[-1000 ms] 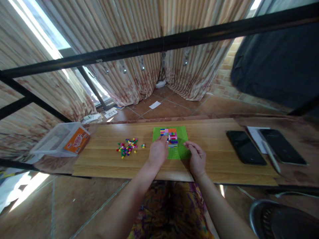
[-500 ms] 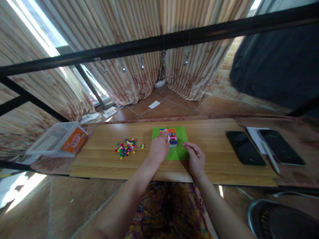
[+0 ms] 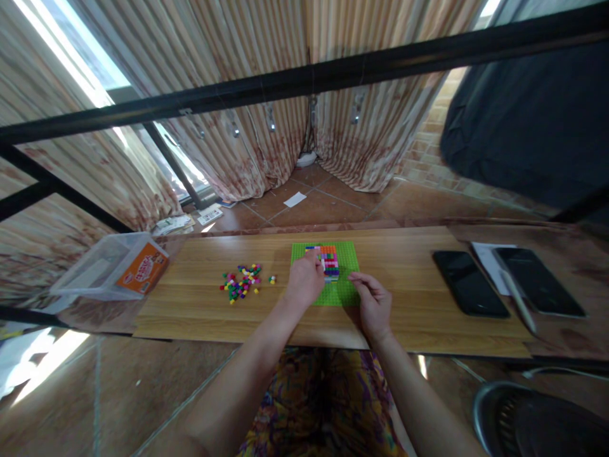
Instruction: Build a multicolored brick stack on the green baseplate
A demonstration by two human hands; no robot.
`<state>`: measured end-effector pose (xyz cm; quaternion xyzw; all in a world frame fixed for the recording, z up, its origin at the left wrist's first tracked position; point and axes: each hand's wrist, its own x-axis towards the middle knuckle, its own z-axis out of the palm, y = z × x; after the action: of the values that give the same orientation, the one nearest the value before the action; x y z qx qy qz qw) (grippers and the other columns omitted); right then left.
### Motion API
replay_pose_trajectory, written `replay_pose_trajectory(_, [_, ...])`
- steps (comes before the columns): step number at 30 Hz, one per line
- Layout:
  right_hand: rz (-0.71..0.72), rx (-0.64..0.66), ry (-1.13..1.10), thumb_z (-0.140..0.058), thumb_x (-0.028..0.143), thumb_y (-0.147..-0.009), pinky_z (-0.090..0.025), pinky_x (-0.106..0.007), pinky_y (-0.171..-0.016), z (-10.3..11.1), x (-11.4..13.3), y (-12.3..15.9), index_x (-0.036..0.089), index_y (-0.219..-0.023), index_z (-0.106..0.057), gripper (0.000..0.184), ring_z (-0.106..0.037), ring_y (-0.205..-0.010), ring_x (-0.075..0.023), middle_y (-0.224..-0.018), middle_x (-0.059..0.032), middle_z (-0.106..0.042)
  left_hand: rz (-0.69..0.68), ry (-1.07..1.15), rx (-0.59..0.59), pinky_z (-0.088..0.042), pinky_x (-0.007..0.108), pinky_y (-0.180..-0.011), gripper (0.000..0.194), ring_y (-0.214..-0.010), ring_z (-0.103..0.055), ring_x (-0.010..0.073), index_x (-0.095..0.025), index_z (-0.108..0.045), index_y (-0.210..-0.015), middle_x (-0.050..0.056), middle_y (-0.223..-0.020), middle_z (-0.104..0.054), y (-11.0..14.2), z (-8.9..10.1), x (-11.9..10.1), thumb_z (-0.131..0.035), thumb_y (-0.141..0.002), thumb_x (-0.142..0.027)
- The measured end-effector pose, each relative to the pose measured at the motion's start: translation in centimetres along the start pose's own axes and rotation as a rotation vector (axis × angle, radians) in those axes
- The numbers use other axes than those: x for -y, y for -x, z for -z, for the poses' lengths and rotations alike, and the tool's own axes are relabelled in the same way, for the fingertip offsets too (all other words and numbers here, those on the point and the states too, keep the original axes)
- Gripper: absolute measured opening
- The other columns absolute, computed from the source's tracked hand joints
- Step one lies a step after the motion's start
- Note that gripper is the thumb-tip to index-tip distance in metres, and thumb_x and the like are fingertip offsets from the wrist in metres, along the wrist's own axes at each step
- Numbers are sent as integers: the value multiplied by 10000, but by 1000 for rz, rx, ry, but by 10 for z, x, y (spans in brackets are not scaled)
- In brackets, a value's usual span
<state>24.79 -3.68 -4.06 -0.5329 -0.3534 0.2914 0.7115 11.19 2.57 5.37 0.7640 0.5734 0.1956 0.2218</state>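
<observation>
A green studded baseplate [image 3: 349, 257] lies on the wooden board, carrying a block of multicoloured toy bricks [image 3: 330, 261] in rows. My left hand [image 3: 306, 278] reaches over the left side of that block, its fingertips down on the bricks. Its fingers are closed together; whatever they pinch is hidden under them. At the plate's right edge is my right hand [image 3: 375, 304], thumb and forefinger pinched together. Anything between those fingertips is too small to make out. Part of the brick block is covered by my left hand.
Loose small bricks [image 3: 242, 284] are scattered left of the plate, with a little cluster [image 3: 272, 279] nearer it. A clear plastic box [image 3: 107, 266] with an orange label stands far left. To the right lie a black phone [image 3: 469, 284], another dark device [image 3: 537, 281] and a white pen [image 3: 517, 301].
</observation>
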Motion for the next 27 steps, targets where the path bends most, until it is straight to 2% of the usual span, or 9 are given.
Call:
replay_pose_trajectory(8, [3,13,9,-650,314,-765,-501,-377,-861,0,-1,1,217,-810,-757,151,-663,-842,-206,-834,-30,-746,63,72,13,-501,283,-855,395,-841,-676,160,-144,-611,-1211,50,-897,-738,-7,0,1,-545,-824,-94])
replay_pose_trajectory(14, [-23,12,14,-655,312,-755,-501,-371,-845,0,-2,2,216,-841,-761,167,-659,-835,-203,-841,-33,-745,126,41,8,-506,292,-847,315,-823,-678,169,-122,-664,-1104,79,-890,-739,-12,0,-4,-546,-815,-75])
replay_pose_trajectory(20, [-3,15,35,-667,338,-743,-503,-388,-841,0,-1,2,213,-810,-756,167,-655,-827,-213,-825,-36,-742,123,74,-15,-516,294,-851,293,-841,-681,167,-138,-660,-1085,76,-901,-736,-10,-3,-3,-552,-818,-87])
replay_pose_trajectory(24, [-4,15,47,-681,341,-728,-502,-397,-840,1,-4,1,210,-812,-762,175,-659,-824,-220,-820,-40,-745,81,186,-112,-522,275,-835,308,-856,-682,148,-182,-634,-1122,44,-945,-738,5,0,13,-517,-848,-104])
replay_pose_trajectory(27, [-2,21,50,-689,331,-724,-502,-393,-832,2,-8,1,213,-814,-764,166,-660,-811,-216,-814,-36,-744,128,122,-233,-515,275,-837,299,-889,-679,151,-190,-627,-1120,46,-976,-731,20,6,42,-497,-863,-110])
